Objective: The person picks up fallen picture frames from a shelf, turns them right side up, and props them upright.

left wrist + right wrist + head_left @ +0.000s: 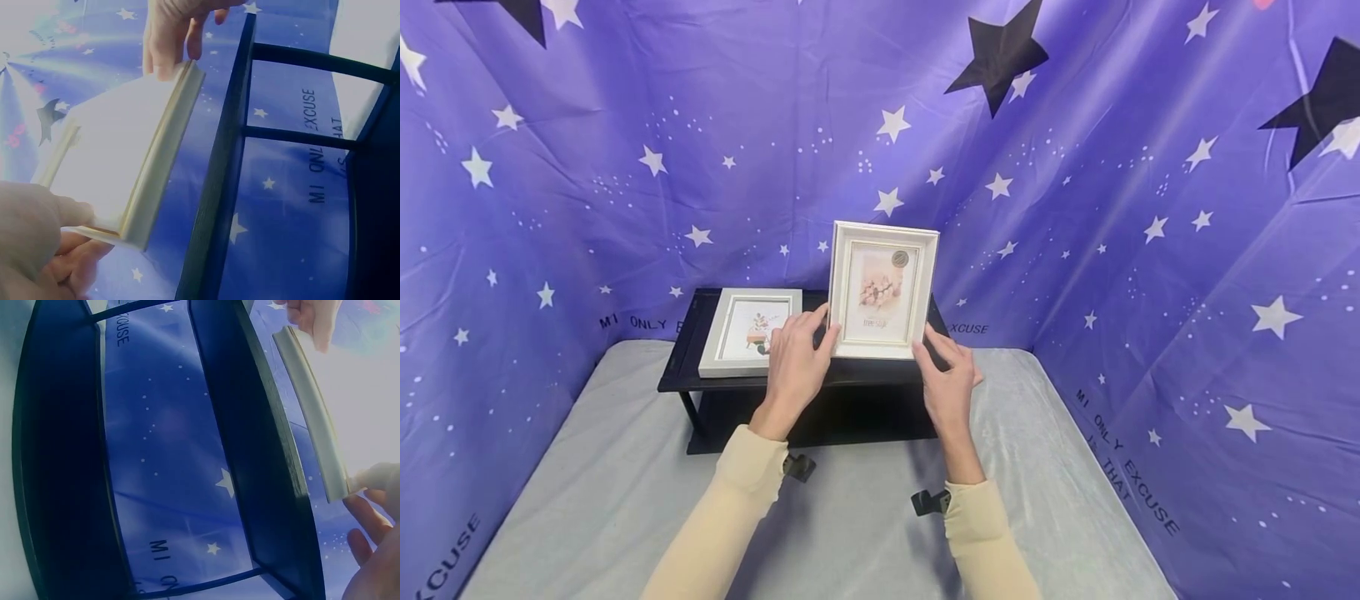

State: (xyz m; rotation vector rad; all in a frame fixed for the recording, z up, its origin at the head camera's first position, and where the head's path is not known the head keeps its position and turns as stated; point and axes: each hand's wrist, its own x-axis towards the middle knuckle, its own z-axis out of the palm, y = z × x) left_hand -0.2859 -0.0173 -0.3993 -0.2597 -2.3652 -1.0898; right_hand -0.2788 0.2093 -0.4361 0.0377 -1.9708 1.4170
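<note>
Cloth (820, 179) is backing the shelf (872, 372); above it, left hand (797, 350) and right hand (950, 375) are pinching a frame (883, 292), ideally sharing weight evenly.

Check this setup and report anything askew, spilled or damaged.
Nothing stands out. The white frame held between the left hand and right hand shows no visible damage, and the other frame lies face up on the black shelf. Glare washes out the held frame's front in both wrist views.

Showing smooth, satiny moulding on the held frame (881, 287) and the flat frame (748, 327) near the left edge of the matt, faintly grained shelf (690, 342); looking velvety across the cloth-covered counter (1052, 433); gleaming on the creased fabric curtain (760, 212).
</note>
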